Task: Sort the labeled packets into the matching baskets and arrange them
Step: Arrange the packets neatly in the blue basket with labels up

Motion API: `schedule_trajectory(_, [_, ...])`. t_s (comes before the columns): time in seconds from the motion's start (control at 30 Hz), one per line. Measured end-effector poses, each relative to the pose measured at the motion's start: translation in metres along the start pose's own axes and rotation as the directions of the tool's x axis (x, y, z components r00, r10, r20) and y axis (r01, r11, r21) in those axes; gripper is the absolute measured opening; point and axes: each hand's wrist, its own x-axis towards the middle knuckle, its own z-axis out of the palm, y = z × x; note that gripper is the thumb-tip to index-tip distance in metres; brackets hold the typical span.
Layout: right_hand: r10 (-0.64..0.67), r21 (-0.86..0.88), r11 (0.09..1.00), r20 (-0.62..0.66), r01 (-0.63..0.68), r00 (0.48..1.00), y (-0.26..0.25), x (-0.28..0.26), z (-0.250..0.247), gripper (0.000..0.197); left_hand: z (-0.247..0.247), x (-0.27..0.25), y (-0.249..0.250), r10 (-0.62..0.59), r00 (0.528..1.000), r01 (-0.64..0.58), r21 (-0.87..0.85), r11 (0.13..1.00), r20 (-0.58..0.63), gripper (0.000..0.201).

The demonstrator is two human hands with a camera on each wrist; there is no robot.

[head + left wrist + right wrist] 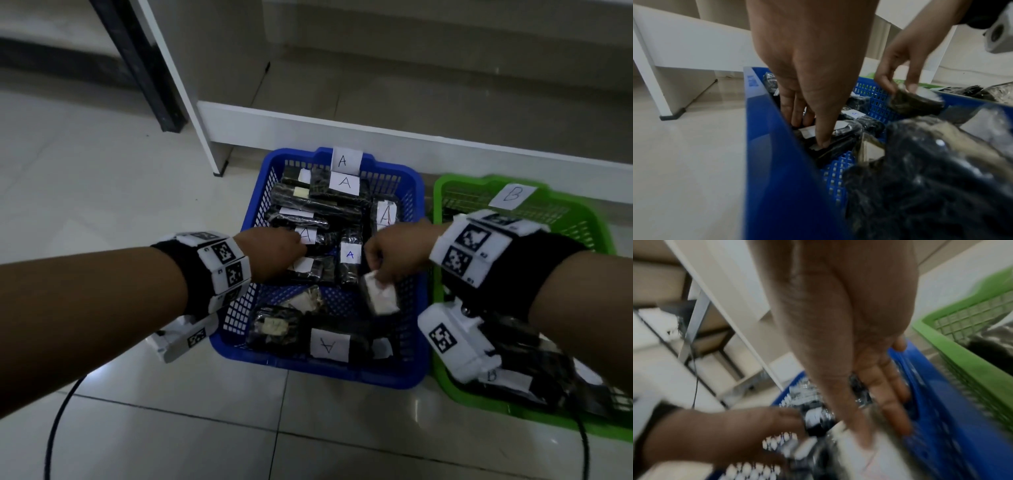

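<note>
Head view: I'm arranging the blue basket (416, 192). My right hand (394, 250) pinches a packet (380, 296) at 3 o'clock; left hand (270, 253), fingers straight, presses packets. Next, seat it flat.

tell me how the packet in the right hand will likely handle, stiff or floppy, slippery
The packet pinched by the right hand keeps its blocky shape while hanging tilted over the blue basket, so it is probably fairly stiff. Its glossy, crinkled wrap suggests it may be slippery. A fingertip pinch suffices, so it is likely light.

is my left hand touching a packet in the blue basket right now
Touching. The left wrist view shows the left hand inside the blue basket, thumb tip pressed on a black packet.
</note>
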Motion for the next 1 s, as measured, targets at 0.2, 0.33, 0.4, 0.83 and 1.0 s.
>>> schedule_trajectory(0.2, [0.324, -0.069, 0.932, -0.272, -0.355, 0.906, 0.017, 0.003, -0.006, 0.028, 0.002, 0.004, 0.002, 0.003, 1.0, -0.003, 0.008, 1.0, -0.001, 0.042])
schedule_trajectory(0.33, [0.318, 0.078, 0.947, -0.392, -0.313, 0.863, 0.02, 0.005, 0.008, 0.025, 0.002, 0.003, 0.001, 0.014, 1.0, -0.014, -0.003, 1.0, 0.003, 0.042])
schedule_trajectory(0.4, [0.309, 0.045, 0.946, -0.431, -0.322, 0.848, 0.02, 0.008, 0.014, 0.035, 0.002, 0.002, 0.001, 0.017, 1.0, -0.017, -0.005, 1.0, 0.004, 0.042])
schedule_trajectory(0.83, [0.29, 0.006, 0.944, -0.485, -0.329, 0.825, 0.02, 0.024, 0.044, 0.018, 0.0, 0.001, 0.001, 0.027, 1.0, -0.027, -0.048, 0.998, 0.006, 0.044])
schedule_trajectory(1.0, [0.294, 0.095, 0.952, -0.541, -0.29, 0.788, 0.024, 0.021, 0.045, 0.011, -0.009, -0.002, 0.002, -0.014, 0.996, 0.021, -0.076, 0.997, 0.083, 0.055])
